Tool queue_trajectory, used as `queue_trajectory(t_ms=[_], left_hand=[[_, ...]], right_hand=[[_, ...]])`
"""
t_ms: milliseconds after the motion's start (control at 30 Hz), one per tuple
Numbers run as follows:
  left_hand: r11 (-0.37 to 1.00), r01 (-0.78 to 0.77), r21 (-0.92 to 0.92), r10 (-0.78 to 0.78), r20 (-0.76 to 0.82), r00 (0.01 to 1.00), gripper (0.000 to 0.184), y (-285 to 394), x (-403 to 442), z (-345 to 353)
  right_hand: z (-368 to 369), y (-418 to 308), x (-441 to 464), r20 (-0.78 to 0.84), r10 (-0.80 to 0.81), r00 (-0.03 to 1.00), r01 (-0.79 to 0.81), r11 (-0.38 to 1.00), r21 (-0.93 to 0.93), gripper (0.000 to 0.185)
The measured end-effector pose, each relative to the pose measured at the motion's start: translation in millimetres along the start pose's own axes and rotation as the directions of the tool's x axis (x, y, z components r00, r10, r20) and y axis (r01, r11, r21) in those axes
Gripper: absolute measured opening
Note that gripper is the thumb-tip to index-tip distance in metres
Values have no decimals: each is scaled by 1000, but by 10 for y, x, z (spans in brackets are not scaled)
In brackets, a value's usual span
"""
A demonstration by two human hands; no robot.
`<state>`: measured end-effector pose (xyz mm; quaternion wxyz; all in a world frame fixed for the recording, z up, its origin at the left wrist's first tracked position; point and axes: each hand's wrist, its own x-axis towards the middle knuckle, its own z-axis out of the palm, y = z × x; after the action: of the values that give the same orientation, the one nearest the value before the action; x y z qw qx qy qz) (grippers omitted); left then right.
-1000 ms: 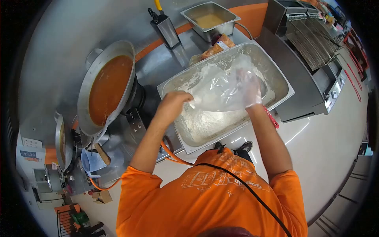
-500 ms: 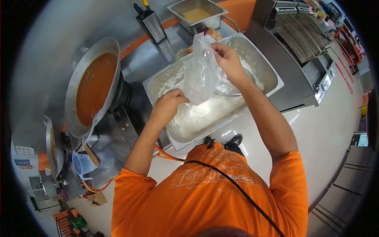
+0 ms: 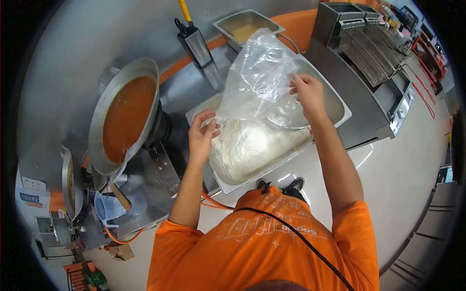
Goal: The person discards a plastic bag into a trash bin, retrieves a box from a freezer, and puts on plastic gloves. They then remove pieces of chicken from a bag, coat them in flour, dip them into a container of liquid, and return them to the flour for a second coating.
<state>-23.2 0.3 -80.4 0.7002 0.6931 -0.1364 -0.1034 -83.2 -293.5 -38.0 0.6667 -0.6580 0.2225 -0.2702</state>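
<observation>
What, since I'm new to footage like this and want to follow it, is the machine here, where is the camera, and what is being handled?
There is no machine doing the handling: these are a person's bare hands, seen from a camera worn on the head, looking forward and down. The right hand grips a clear plastic bag. The left hand is by the bag's lower edge, fingers parted; I can't tell if it touches. Below is a metal tray of white powder. On the metal counter beyond stands a slotted holder; to the left is a wide pan of orange-brown liquid.
</observation>
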Motion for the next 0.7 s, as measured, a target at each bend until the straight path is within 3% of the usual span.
queue_trajectory(t_ms=[67,100,200,233,300,367,433,500,567,633,700], left_hand=[[999,37,-12,-38,-32,999,29,17,-76,-38],[999,45,-12,-46,-37,998,29,-8,-77,-44],[1000,29,-1,-29,-19,999,28,-94,-198,-45],[999,48,-1,-48,-24,999,28,-90,-229,-27],[998,67,-8,-68,-38,997,29,-113,-370,-10],[998,-58,1,58,-112,992,27,-121,-504,-6],[997,-82,5,82,-160,984,26,-100,-672,-12],[997,-72,18,74,-185,980,24,-144,-1081,73],[942,-303,141,328,-205,922,15,-121,-1326,253],[938,-324,120,336,-101,936,11,-188,-1678,526],[981,-170,95,172,-4,985,11,-478,-2105,882]], right_hand=[[-90,-35,-94,-144,-119,982,117,993,-19,24],[-66,-6,-119,-139,-111,984,110,994,-21,24],[14,31,-314,-161,-370,915,349,926,-145,22],[49,-3,-354,-156,-381,911,360,921,-145,22],[127,-39,-482,-63,-496,866,396,756,-521,15],[188,-128,-597,-39,-477,878,384,750,-538,8],[224,-283,-733,-12,-851,524,730,457,-509,8],[170,-123,-835,10,-827,562,712,478,-514,7],[20,-223,-809,-2,-833,553,705,470,-531,6],[-324,-350,-985,-220,-632,743,535,759,-371,7],[-865,-469,-1117,-321,-612,723,511,786,-346,11]])
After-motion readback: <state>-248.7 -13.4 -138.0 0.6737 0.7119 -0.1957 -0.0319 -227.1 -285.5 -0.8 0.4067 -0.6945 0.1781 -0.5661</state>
